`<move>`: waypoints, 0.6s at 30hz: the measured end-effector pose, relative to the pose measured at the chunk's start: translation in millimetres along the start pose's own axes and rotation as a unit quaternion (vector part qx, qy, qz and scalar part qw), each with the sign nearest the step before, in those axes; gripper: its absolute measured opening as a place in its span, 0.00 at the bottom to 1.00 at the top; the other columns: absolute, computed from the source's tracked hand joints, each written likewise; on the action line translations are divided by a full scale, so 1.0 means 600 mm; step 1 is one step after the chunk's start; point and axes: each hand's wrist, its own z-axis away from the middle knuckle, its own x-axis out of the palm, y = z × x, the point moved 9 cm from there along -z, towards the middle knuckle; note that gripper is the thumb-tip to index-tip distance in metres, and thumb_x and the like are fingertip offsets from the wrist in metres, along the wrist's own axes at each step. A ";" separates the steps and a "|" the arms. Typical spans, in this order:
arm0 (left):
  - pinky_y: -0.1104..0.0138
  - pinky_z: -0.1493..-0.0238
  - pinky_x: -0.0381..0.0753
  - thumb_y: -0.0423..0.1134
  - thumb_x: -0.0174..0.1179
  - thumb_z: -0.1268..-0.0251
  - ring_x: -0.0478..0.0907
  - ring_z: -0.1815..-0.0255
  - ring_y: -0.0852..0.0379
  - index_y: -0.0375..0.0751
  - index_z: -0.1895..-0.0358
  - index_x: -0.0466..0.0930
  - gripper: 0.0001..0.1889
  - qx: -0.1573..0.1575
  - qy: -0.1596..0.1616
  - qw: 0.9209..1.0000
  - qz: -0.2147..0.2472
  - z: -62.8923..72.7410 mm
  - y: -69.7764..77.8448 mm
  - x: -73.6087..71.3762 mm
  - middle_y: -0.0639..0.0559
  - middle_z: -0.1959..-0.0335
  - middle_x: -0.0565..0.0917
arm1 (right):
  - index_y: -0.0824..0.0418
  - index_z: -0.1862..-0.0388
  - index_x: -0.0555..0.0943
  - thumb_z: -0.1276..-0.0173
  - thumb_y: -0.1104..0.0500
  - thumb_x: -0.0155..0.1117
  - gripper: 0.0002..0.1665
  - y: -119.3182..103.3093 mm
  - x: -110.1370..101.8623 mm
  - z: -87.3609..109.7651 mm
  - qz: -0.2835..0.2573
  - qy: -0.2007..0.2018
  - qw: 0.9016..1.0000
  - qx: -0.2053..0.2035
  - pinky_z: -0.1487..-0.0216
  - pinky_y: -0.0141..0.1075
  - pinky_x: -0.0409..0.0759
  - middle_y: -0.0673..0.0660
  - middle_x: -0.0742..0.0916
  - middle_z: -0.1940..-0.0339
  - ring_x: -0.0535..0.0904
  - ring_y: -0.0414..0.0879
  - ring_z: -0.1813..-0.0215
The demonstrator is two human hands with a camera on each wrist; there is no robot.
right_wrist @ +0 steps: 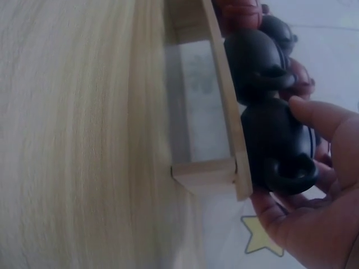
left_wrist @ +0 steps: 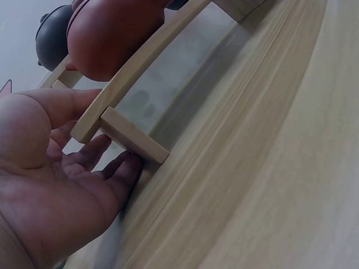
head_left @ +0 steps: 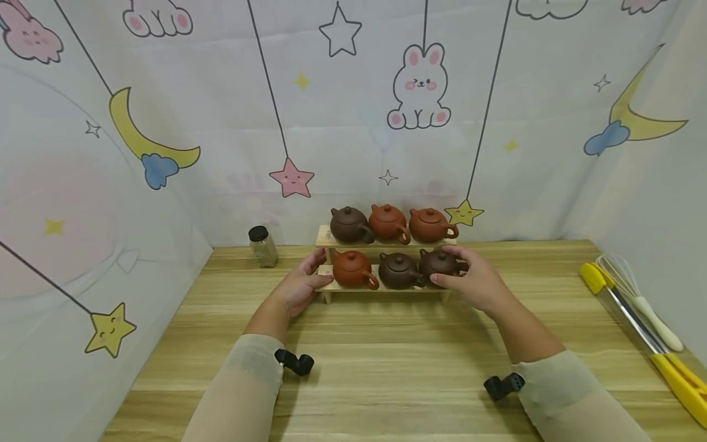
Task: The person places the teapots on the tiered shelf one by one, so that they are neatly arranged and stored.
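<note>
A two-tier wooden rack (head_left: 386,290) holds several small teapots, three per tier. My left hand (head_left: 301,285) grips the rack's left end; in the left wrist view its thumb lies against the board (left_wrist: 143,64) and its fingers curl beside the leg (left_wrist: 134,137). At the lower tier's right end, my right hand (head_left: 477,279) holds a dark brown teapot (head_left: 439,263), thumb on its front, other fingers partly hidden behind. Beside it sit another dark teapot (head_left: 397,271) and a reddish-brown teapot (head_left: 352,270). Above are a dark teapot (head_left: 348,226) and two reddish ones (head_left: 386,222).
A black-capped jar (head_left: 265,248) stands left of the rack. On the right of the wooden table (head_left: 364,374) lie yellow-ended tongs (head_left: 635,319) and a whisk (head_left: 652,316). A patterned white curtain (head_left: 353,110) hangs behind and at both sides.
</note>
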 end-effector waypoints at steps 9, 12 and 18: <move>0.47 0.12 0.51 0.27 0.57 0.23 0.36 0.08 0.42 0.49 0.10 0.40 0.47 -0.002 0.003 1.000 -0.005 0.000 -0.001 0.001 0.45 0.08 0.42 | 0.52 0.16 0.66 0.30 0.42 0.76 0.49 -0.003 0.001 0.002 -0.007 -0.003 1.000 -0.006 0.30 0.58 0.80 0.69 0.76 0.21 0.71 0.67 0.20; 0.46 0.12 0.50 0.28 0.58 0.23 0.35 0.08 0.42 0.49 0.10 0.40 0.47 -0.002 0.003 1.000 -0.007 -0.002 -0.001 0.001 0.45 0.08 0.42 | 0.52 0.16 0.66 0.30 0.43 0.77 0.49 -0.001 -0.001 0.002 -0.010 -0.001 1.000 -0.005 0.30 0.58 0.80 0.68 0.75 0.21 0.71 0.67 0.20; 0.46 0.11 0.49 0.27 0.58 0.23 0.35 0.08 0.42 0.49 0.10 0.41 0.47 -0.005 0.006 1.000 -0.005 -0.002 0.000 0.003 0.45 0.08 0.43 | 0.50 0.15 0.65 0.30 0.39 0.76 0.50 0.004 -0.004 0.004 -0.010 -0.006 1.000 0.001 0.29 0.59 0.80 0.67 0.74 0.19 0.69 0.66 0.19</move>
